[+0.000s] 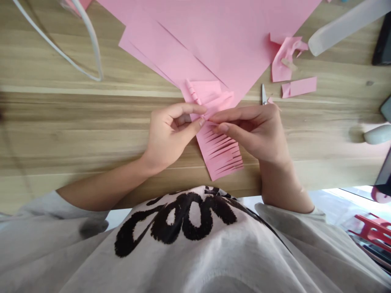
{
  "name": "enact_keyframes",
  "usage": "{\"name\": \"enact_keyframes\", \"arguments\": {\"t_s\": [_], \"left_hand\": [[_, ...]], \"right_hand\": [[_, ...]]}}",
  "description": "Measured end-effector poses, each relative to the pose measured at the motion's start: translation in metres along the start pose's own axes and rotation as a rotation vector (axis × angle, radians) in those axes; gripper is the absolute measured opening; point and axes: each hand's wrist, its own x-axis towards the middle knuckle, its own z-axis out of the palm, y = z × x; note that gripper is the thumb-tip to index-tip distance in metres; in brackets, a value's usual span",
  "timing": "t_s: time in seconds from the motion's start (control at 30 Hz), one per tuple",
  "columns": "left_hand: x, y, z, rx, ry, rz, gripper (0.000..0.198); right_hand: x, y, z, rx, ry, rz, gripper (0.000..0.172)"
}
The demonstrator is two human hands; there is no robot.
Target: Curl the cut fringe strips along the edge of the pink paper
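Observation:
A pink paper strip point(217, 163) with one side cut into a fringe slants across the table near its front edge. Over its upper part my left hand point(171, 132) pinches the paper between thumb and index finger. From the other side my right hand point(255, 128) also pinches the pink paper, its fingertips close to the left ones. The exact fold between the fingertips is hidden. Just above my left fingers lies a small rolled piece of pink paper point(193, 92). Larger pink sheets point(226, 40) spread out behind both hands.
Scissors point(264, 95) lie partly hidden behind my right hand. Crumpled pink paper point(284, 61) and a small pink piece point(301, 86) are to the right. A translucent white object point(342, 30) is at the upper right, and a white cable point(91, 38) loops at the upper left.

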Motion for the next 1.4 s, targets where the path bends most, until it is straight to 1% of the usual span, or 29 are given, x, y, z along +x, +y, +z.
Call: {"name": "enact_keyframes", "arguments": {"t_s": [0.07,0.2,0.3,0.47,0.6,0.7,0.8,0.93,1.07,1.2,1.3,1.4], "left_hand": [[0.0001,0.0003,-0.0001,0.019,0.004,-0.013,0.015],[0.0001,-0.0003,-0.0005,0.036,0.005,-0.011,0.012],[0.0002,-0.0018,-0.0011,0.029,-0.001,-0.001,0.013],[0.0006,-0.0012,-0.0016,0.078,-0.008,-0.034,0.012],[0.0003,-0.0002,-0.0016,0.051,-0.004,0.002,0.016],[0.0000,-0.0007,-0.0016,0.027,0.000,0.027,0.019],[0.0002,-0.0009,-0.0016,0.051,-0.004,0.003,0.017],[0.0006,-0.0014,-0.0017,0.091,-0.002,-0.064,0.013],[0.0004,-0.0024,-0.0024,0.066,-0.006,-0.045,0.012],[0.0002,-0.0017,-0.0023,0.017,-0.018,0.002,0.010],[0.0004,-0.0003,-0.0013,0.033,-0.008,-0.001,0.011],[0.0006,0.0007,-0.0002,0.053,0.002,-0.017,0.012]], "right_hand": [[-0.0004,0.0004,-0.0002,0.021,-0.025,0.002,0.016],[-0.0010,0.0001,-0.0006,0.033,-0.060,-0.042,0.017],[-0.0006,-0.0027,-0.0011,-0.010,-0.089,-0.047,0.014],[0.0001,-0.0040,-0.0015,-0.057,-0.106,-0.066,0.013],[0.0003,-0.0005,-0.0008,-0.001,-0.107,-0.061,0.016],[0.0004,0.0005,-0.0010,-0.013,-0.105,-0.075,0.013],[0.0008,0.0003,-0.0022,-0.032,-0.105,-0.068,0.012],[0.0014,0.0001,-0.0034,0.018,-0.147,-0.055,0.015],[0.0023,-0.0010,-0.0034,0.065,-0.185,-0.040,0.015],[0.0024,-0.0016,-0.0033,0.085,-0.196,-0.045,0.016],[0.0023,-0.0001,-0.0028,0.113,-0.187,-0.013,0.019],[0.0028,0.0024,-0.0023,0.111,-0.153,-0.003,0.016]]}}
